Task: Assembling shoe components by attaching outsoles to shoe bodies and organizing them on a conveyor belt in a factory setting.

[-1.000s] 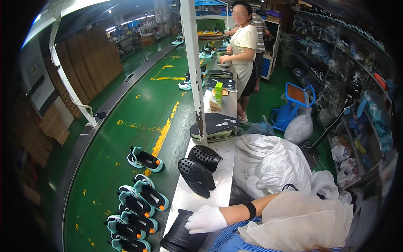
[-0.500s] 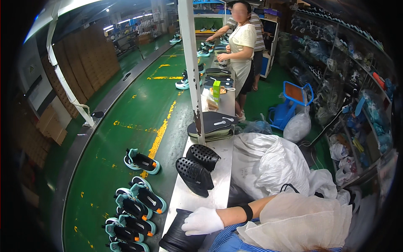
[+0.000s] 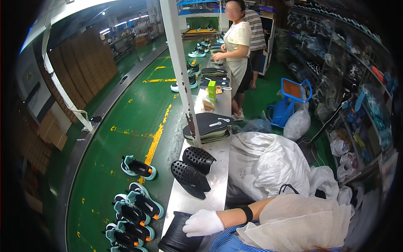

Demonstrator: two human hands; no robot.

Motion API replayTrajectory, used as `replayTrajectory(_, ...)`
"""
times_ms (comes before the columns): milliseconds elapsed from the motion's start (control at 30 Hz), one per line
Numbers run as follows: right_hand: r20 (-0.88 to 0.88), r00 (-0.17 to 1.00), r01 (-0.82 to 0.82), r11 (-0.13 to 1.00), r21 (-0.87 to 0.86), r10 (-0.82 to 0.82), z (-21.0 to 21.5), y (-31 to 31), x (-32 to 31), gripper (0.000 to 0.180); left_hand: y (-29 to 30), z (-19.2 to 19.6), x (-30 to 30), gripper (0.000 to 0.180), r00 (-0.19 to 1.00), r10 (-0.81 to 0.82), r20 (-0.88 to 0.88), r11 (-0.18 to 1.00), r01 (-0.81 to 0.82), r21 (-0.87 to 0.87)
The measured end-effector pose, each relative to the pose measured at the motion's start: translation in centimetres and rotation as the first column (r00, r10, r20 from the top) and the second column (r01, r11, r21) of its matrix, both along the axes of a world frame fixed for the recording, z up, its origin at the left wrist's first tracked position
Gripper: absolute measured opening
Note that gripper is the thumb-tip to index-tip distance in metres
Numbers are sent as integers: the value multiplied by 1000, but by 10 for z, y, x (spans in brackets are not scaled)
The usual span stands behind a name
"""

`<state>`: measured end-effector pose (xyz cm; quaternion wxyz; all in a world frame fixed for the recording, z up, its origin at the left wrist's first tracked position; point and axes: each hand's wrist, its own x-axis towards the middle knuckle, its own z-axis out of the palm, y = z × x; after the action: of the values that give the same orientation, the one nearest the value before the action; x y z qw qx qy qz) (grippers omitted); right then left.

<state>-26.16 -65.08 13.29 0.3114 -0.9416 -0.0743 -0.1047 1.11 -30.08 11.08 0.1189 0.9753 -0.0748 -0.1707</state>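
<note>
Resting on a black, ribbed, roll-shaped bundle [image 3: 174, 233] atop the silvery metal bench [image 3: 216, 187], the white-gloved right hand [image 3: 204, 223] stays put as the view shifts slightly; handling seems paused. Its fingers lie together; whether they grip, I cannot tell. Pale marks on the flat black insoles [image 3: 203, 122] are illegible.

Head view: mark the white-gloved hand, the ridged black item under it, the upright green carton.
White-gloved hand [image 3: 204, 223]: head view, back of the glove.
Ridged black item [image 3: 176, 233]: head view, its visible ribbed face.
Green carton [image 3: 212, 92]: head view, its tall side.
</note>
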Motion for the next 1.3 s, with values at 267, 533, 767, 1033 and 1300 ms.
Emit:
replayTrajectory(267, 44, 999, 10, 999, 42, -12, -10, 4, 10, 24, -19, -17, 2, 47, 990, -86, -113, 991, 73, -113)
replayTrajectory(533, 49, 996, -70, 997, 15, 69, -4, 17, 15, 23, -43, -19, -17, 51, 972, -111, -206, 936, 33, -349)
replayTrajectory(767, 39, 996, -86, 996, 37, 84, 7, 18, 12, 26, -84, 56, -47, 55, 911, -30, -412, 976, -62, -208)
replayTrajectory(1033, -114, 972, -214, 974, -67, 206, 23, 48, 12, 28, -31, 70, -97, 56, 840, -512, 179, 853, 522, -6)
replayTrajectory(1300, 293, 828, -458, 878, -136, 478, 2, 65, 27, 21, -10, 129, -219, 49, 909, -245, 336, 951, 293, -98)
